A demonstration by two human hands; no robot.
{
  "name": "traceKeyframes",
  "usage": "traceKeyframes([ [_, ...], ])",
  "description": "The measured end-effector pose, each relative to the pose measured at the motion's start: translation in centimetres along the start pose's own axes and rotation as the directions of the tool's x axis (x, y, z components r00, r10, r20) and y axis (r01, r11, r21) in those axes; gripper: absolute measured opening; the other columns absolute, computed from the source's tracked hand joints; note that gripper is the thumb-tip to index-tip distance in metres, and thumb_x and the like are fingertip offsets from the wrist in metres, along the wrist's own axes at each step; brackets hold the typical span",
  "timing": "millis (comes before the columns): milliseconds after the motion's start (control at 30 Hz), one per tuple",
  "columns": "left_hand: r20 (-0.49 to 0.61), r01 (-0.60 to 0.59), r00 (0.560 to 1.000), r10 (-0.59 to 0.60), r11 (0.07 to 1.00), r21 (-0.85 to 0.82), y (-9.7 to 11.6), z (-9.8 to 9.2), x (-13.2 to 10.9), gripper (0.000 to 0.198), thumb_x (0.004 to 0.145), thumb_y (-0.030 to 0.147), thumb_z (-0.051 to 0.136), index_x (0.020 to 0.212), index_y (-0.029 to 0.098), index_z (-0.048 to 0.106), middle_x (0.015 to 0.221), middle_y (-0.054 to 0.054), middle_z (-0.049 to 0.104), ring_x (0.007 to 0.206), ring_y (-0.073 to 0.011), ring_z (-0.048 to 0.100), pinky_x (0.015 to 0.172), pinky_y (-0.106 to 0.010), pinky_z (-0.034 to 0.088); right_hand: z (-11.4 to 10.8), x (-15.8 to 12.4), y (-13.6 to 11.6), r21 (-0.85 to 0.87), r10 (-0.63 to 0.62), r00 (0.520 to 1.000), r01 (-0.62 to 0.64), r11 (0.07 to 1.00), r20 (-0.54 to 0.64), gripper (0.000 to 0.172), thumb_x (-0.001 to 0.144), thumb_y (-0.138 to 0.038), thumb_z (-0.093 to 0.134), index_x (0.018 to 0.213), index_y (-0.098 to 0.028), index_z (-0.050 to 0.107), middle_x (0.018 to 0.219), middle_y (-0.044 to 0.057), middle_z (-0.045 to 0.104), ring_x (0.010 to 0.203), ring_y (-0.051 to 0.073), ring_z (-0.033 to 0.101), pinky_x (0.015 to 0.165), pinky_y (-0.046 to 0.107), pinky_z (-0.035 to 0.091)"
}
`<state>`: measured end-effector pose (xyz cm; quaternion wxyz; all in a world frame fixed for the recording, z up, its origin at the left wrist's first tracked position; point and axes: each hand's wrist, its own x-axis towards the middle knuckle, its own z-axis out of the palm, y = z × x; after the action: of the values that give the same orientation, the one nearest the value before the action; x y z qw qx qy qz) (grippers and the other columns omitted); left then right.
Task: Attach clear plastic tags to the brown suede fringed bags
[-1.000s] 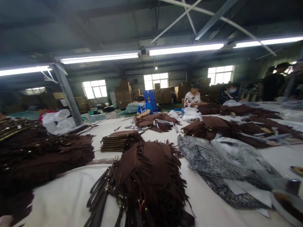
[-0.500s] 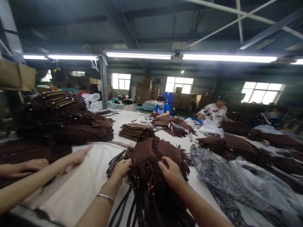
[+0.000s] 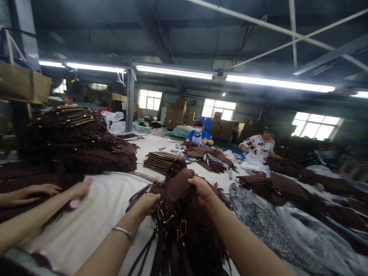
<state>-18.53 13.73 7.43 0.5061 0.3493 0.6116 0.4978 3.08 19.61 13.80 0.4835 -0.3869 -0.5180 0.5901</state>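
Note:
A heap of brown fringed suede bags point(image 3: 184, 230) with dark straps and metal rings lies in front of me on the white-covered table point(image 3: 94, 214). My left hand point(image 3: 145, 205), a bracelet on its wrist, grips the left edge of the heap near the rings. My right hand point(image 3: 204, 190) is closed on the top bag's brown flap and lifts it a little. Beside me on the left, another person's two hands point(image 3: 79, 189) rest on the cloth and on dark bags.
A tall stack of brown fringed bags point(image 3: 77, 142) stands at the left, a flat stack point(image 3: 162, 163) behind my heap. Patterned fabric point(image 3: 258, 218) and more brown bags lie at the right. Several masked workers point(image 3: 199, 136) sit at the far side. Cardboard boxes line the back.
The view swung left and down. My two hands came in and took hold of the heap; the right hand now bunches the top flap upward. The neighbour's arms appeared at the left.

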Motion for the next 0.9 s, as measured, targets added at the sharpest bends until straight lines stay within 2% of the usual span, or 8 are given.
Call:
traceKeyframes([
  [133,0.131,-0.042,0.99,0.052,0.996,-0.081,0.2,1.9,-2.1,0.043,0.062,0.053,0.072,0.083,0.018,0.061,0.091,-0.007,0.067,0.082,-0.0192,0.065,0.064,-0.025,0.048,-5.7,-1.9,0.1,0.187,-0.115,0.993,0.116,0.975,-0.014,0.037,0.069,-0.034,0.067,0.101,-0.016,0.063,0.096,0.008,0.072,0.087,0.022,0.067,0.079,0.034,0.051],
  [300,0.106,-0.278,0.96,0.26,0.93,0.238,-1.1,5.4,-5.1,0.027,0.072,0.043,0.063,0.081,0.018,0.067,0.083,-0.007,0.067,0.083,-0.0252,0.063,0.071,-0.034,0.048,-12.9,-5.5,4.7,-0.299,-0.151,0.93,0.048,0.953,-0.335,0.038,0.064,-0.03,0.071,0.098,-0.013,0.066,0.096,0.013,0.07,0.106,0.031,0.059,0.096,0.047,0.042],
  [400,0.015,-0.508,0.827,0.563,0.735,0.449,-2.9,6.5,-7.0,0.018,0.078,0.036,0.057,0.084,0.02,0.066,0.086,-0.007,0.065,0.086,-0.0256,0.061,0.083,-0.037,0.044,-14.0,-8.8,6.6,-0.551,-0.348,0.857,0.093,0.829,-0.379,0.038,0.063,-0.022,0.071,0.1,-0.014,0.067,0.116,0.016,0.063,0.124,0.033,0.044,0.109,0.048,0.027],
  [500,0.048,-0.594,0.736,0.675,0.61,0.523,-5.4,7.2,-9.4,0.017,0.081,0.036,0.057,0.09,0.023,0.064,0.09,-0.007,0.062,0.089,-0.0257,0.059,0.085,-0.036,0.042,-12.0,-12.3,6.9,-0.727,-0.499,0.855,0.253,0.639,-0.141,0.037,0.079,-0.024,0.059,0.115,-0.018,0.064,0.124,0.013,0.059,0.12,0.027,0.049,0.106,0.042,0.034],
  [667,0.167,-0.51,0.814,0.556,0.549,0.662,-8.8,8.1,-12.5,0.019,0.083,0.036,0.054,0.096,0.022,0.061,0.091,-0.008,0.062,0.086,-0.0252,0.059,0.078,-0.034,0.042,-8.9,-15.1,5.7,-0.795,-0.372,0.873,0.457,0.4,0.314,0.033,0.081,-0.029,0.063,0.113,-0.024,0.066,0.106,0.008,0.069,0.112,0.027,0.053,0.101,0.041,0.034],
  [733,0.198,-0.463,0.847,0.493,0.504,0.729,-9.5,8.0,-13.2,0.019,0.086,0.034,0.049,0.095,0.022,0.06,0.09,-0.007,0.062,0.084,-0.0237,0.06,0.075,-0.033,0.041,-9.3,-15.5,5.4,-0.885,-0.284,0.915,0.366,0.289,0.286,0.015,0.083,-0.03,0.06,0.085,-0.021,0.072,0.082,0.008,0.07,0.097,0.026,0.057,0.094,0.041,0.035],
  [800,0.203,-0.413,0.876,0.437,0.464,0.784,-10.0,7.7,-13.7,0.017,0.085,0.033,0.048,0.093,0.022,0.059,0.089,-0.006,0.063,0.083,-0.0227,0.06,0.073,-0.031,0.039,-10.2,-16.1,5.6,-0.949,-0.247,0.956,0.217,0.231,0.158,0.022,0.085,-0.026,0.055,0.07,-0.017,0.068,0.074,0.009,0.068,0.086,0.024,0.058,0.086,0.039,0.037],
  [900,0.179,-0.3,0.944,0.279,0.493,0.817,-10.9,7.8,-14.7,0.016,0.082,0.035,0.051,0.081,0.021,0.059,0.075,-0.003,0.064,0.072,-0.0213,0.06,0.065,-0.029,0.036,-10.3,-17.8,6.7,-0.88,-0.107,0.994,0.08,0.469,0.034,0.026,0.088,-0.026,0.046,0.074,-0.015,0.066,0.075,0.007,0.067,0.074,0.019,0.059,0.071,0.03,0.041],
])
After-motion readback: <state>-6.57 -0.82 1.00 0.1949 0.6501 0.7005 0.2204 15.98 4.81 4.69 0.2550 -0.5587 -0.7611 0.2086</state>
